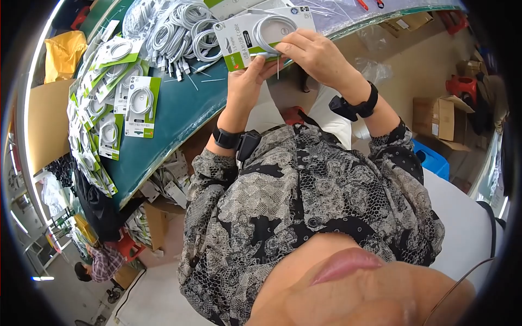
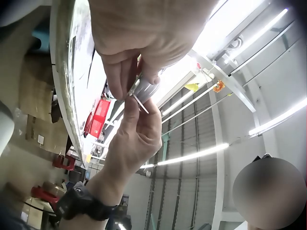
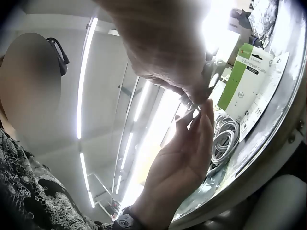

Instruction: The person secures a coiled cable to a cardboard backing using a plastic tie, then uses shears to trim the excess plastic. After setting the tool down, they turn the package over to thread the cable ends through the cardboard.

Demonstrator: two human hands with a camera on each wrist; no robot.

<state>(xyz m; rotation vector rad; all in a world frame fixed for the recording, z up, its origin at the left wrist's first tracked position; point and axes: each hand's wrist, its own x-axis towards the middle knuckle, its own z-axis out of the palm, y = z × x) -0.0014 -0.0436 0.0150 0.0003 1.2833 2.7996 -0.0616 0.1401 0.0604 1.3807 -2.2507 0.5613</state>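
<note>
My left hand (image 1: 246,81) grips the lower edge of a white and green packaging card (image 1: 235,46), printed "USB-A to USB-C Cable". A coiled white USB cable (image 1: 259,36) lies against the card's face. At the coil's lower side, my right hand (image 1: 315,58) pinches a thin white tie (image 1: 278,70) with thumb and fingertips; one end of it pokes downward. In the left wrist view the tie (image 2: 140,103) juts out beside the right thumb. Both hands meet closely there, and the fingers partly hide the card's back and lower edge.
Loose coiled cables (image 1: 179,35) are heaped on the green table (image 1: 185,108). To the left, finished carded cables (image 1: 142,106) overlap in a long pile. Short white ties (image 1: 213,80) lie near the table edge. Cardboard boxes (image 1: 437,122) and a red stool (image 1: 461,87) stand on the floor at right.
</note>
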